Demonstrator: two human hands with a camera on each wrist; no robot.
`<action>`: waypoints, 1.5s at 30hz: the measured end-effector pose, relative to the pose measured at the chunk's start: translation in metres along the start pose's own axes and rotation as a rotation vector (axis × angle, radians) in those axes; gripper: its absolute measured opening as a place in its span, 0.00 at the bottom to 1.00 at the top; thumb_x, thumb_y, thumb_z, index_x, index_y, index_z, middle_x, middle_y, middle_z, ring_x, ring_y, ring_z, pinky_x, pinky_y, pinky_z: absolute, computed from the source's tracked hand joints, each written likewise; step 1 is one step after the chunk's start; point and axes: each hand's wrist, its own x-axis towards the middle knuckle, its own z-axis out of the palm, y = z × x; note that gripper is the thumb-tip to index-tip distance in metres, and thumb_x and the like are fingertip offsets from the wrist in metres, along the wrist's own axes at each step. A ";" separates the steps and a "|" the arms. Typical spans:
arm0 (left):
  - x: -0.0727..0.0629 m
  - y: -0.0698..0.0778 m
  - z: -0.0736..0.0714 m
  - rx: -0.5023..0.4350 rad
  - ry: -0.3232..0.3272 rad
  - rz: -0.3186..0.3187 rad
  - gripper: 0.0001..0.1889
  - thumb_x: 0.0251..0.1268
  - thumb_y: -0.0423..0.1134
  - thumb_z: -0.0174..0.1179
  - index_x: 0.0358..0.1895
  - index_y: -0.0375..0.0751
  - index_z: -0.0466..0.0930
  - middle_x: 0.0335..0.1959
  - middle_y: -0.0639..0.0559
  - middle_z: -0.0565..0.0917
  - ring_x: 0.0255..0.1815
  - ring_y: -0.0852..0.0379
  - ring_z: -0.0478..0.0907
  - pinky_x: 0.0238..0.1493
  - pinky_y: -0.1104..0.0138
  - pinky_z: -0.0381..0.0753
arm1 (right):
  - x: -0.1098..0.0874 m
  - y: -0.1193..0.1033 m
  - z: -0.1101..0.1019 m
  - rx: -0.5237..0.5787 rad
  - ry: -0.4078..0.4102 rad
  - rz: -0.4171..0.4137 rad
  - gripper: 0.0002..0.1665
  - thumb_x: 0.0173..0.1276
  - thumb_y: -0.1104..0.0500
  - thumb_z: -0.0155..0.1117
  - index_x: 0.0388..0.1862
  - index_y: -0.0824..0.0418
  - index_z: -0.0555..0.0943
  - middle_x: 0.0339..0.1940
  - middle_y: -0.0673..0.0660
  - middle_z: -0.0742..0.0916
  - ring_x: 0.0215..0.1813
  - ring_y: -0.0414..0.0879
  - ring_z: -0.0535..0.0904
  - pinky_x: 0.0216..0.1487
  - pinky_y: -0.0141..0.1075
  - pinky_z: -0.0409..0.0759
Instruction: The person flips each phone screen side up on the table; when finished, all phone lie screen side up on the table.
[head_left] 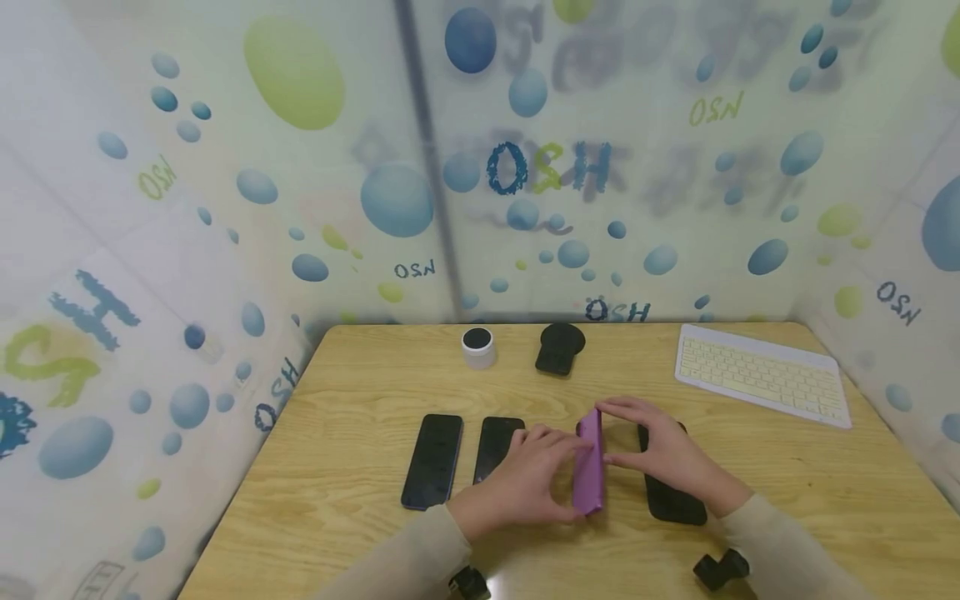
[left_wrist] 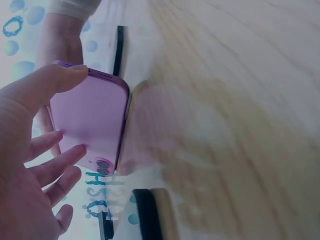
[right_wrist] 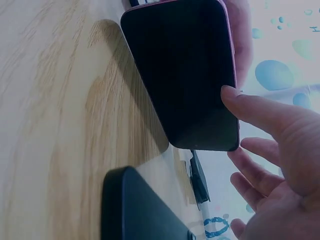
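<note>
A purple phone (head_left: 588,475) stands on its long edge on the wooden table, held between both hands. My left hand (head_left: 525,475) grips it from the back side, thumb at the near end and fingertips against the purple back (left_wrist: 90,115). From the other side my right hand (head_left: 671,450) pinches it near the far end; in the right wrist view its thumb lies on the edge of the dark screen (right_wrist: 185,75). One black phone (head_left: 497,442) lies partly behind my left hand, another black phone (head_left: 432,461) farther left. Under my right hand lies a third dark phone (head_left: 678,496).
At the back of the table (head_left: 360,375) stand a small white cylinder with a black top (head_left: 478,348) and a black round-headed object (head_left: 560,348). A white keyboard (head_left: 763,375) lies at the back right. Patterned walls (head_left: 360,308) border the table.
</note>
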 end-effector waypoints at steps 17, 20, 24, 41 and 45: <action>-0.010 -0.003 -0.013 -0.043 0.074 0.015 0.46 0.49 0.65 0.76 0.75 0.60 0.70 0.72 0.63 0.76 0.66 0.60 0.68 0.59 0.60 0.62 | 0.013 -0.004 0.012 -0.013 0.027 -0.066 0.39 0.55 0.55 0.84 0.67 0.59 0.82 0.67 0.61 0.82 0.69 0.66 0.75 0.64 0.65 0.75; -0.012 -0.004 -0.015 -0.048 0.080 0.014 0.45 0.50 0.65 0.75 0.75 0.60 0.71 0.73 0.62 0.75 0.67 0.59 0.68 0.60 0.59 0.62 | 0.015 -0.005 0.013 -0.008 0.025 -0.064 0.39 0.55 0.53 0.84 0.67 0.57 0.82 0.67 0.60 0.83 0.69 0.65 0.75 0.64 0.65 0.74; -0.014 -0.006 -0.017 -0.048 0.086 0.018 0.45 0.51 0.64 0.75 0.75 0.61 0.71 0.73 0.63 0.75 0.67 0.60 0.68 0.60 0.59 0.62 | 0.017 -0.004 0.014 -0.005 0.020 -0.065 0.41 0.55 0.52 0.84 0.68 0.57 0.81 0.67 0.60 0.82 0.70 0.65 0.75 0.65 0.66 0.74; -0.024 -0.020 -0.018 -0.101 0.102 -0.002 0.44 0.50 0.58 0.78 0.74 0.59 0.72 0.69 0.65 0.79 0.65 0.58 0.68 0.61 0.56 0.61 | 0.022 0.011 0.021 -0.052 -0.111 -0.050 0.43 0.53 0.58 0.85 0.69 0.60 0.79 0.63 0.58 0.86 0.67 0.62 0.79 0.67 0.64 0.72; -0.027 -0.022 -0.019 -0.112 0.095 -0.019 0.44 0.50 0.56 0.78 0.74 0.57 0.73 0.69 0.64 0.79 0.67 0.55 0.68 0.62 0.54 0.61 | 0.023 0.015 0.024 -0.062 -0.133 -0.051 0.43 0.53 0.58 0.85 0.69 0.60 0.79 0.63 0.56 0.87 0.68 0.61 0.78 0.69 0.63 0.71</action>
